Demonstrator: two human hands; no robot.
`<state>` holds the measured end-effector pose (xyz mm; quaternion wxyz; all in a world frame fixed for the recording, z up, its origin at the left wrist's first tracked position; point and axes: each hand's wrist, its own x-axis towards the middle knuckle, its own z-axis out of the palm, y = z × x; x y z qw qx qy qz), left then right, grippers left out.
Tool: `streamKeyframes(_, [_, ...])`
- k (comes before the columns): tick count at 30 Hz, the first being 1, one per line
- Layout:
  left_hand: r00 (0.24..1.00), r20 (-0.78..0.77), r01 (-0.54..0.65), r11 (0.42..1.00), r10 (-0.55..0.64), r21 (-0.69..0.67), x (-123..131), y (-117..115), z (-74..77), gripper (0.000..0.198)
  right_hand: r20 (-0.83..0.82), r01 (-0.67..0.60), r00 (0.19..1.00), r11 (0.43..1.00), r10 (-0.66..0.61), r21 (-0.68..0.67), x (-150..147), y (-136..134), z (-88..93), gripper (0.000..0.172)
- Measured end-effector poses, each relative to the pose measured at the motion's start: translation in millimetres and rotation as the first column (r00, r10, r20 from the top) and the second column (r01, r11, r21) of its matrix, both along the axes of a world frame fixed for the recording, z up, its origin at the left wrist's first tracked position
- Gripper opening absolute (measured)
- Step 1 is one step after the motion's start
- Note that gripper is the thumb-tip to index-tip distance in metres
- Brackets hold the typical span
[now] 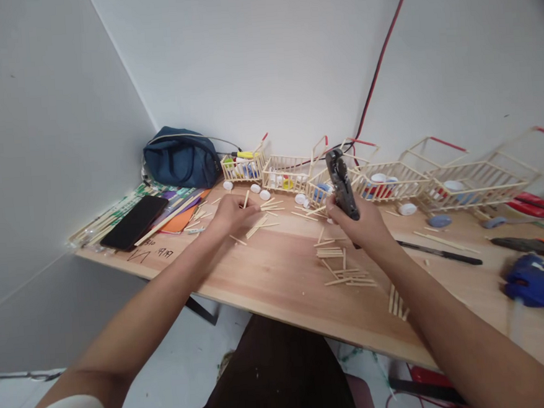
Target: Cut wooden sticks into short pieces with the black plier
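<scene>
My left hand (232, 214) is over the left part of the wooden table, its fingers closed in a pinch on a short wooden stick (246, 198) that points upward. Several loose sticks (257, 225) lie just right of it. Held up in my right hand (358, 224) is a dark hand tool (342, 183) with a rounded head; its exact kind is hard to make out. Below that hand, cut sticks (351, 275) lie in small groups. Behind both hands, several small carts made of sticks (287, 173) stand in a row, with red handle bars and bottle-cap wheels.
At the left are a blue pouch (182, 159), a black phone (135, 222) and packs of sticks. To the right lie a black pen (443, 253), orange-handled pliers (531, 246) and a blue glue gun (536, 285). Walls border the table (277, 272) behind and at left.
</scene>
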<state>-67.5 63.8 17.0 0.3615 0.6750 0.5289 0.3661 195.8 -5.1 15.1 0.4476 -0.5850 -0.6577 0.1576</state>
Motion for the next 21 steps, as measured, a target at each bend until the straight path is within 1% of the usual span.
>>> streamKeyframes(1, [0.992,0.116,0.058,0.991,-0.043,-0.124,3.0,-1.6,2.5,0.015,-0.036,-0.039,0.999,0.999,0.039,-0.019,-0.3,0.1,-0.1,0.022])
streamKeyframes(2, [0.968,0.237,0.146,0.959,-0.087,-0.242,6.7,-4.0,4.4,0.018,-0.07,-0.089,0.994,0.995,0.086,-0.035,-0.7,0.1,0.1,0.022])
streamKeyframes(3, [0.928,0.35,0.247,0.911,-0.125,-0.33,11.0,-7.0,5.5,0.021,-0.101,-0.137,0.986,0.989,0.132,-0.049,-1.2,-0.2,0.5,0.022])
streamKeyframes(4, [0.883,0.445,0.338,0.859,-0.149,-0.383,15.7,-10.4,5.7,0.024,-0.124,-0.176,0.978,0.982,0.168,-0.063,-1.9,-0.7,1.2,0.021])
streamKeyframes(6, [0.808,0.563,0.463,0.779,-0.175,-0.423,25.6,-17.0,4.0,0.028,-0.141,-0.228,0.967,0.97,0.214,-0.09,-3.3,-2.3,3.1,0.02])
streamKeyframes(8, [0.766,0.607,0.539,0.725,-0.21,-0.429,35.0,-22.2,0.9,0.029,-0.132,-0.247,0.964,0.962,0.232,-0.112,-4.6,-3.8,5.0,0.02])
streamKeyframes(9, [0.756,0.613,0.562,0.707,-0.228,-0.429,39.1,-24.0,-0.7,0.028,-0.117,-0.256,0.963,0.959,0.242,-0.123,-5.0,-4.2,5.7,0.019])
streamKeyframes(13, [0.754,0.601,0.584,0.69,-0.267,-0.427,51.6,-27.3,-4.1,0.027,-0.011,-0.29,0.956,0.941,0.293,-0.176,-5.1,-3.0,5.9,0.02])
streamKeyframes(16, [0.752,0.588,0.595,0.69,-0.298,-0.411,56.3,-28.5,-5.6,0.027,0.063,-0.27,0.956,0.943,0.286,-0.197,-4.9,-0.8,4.3,0.02])
streamKeyframes(21, [0.758,0.547,0.588,0.736,-0.356,-0.336,59.2,-29.9,-12.3,0.026,0.089,-0.232,0.963,0.95,0.255,-0.211,-5.3,1.3,0.4,0.018])
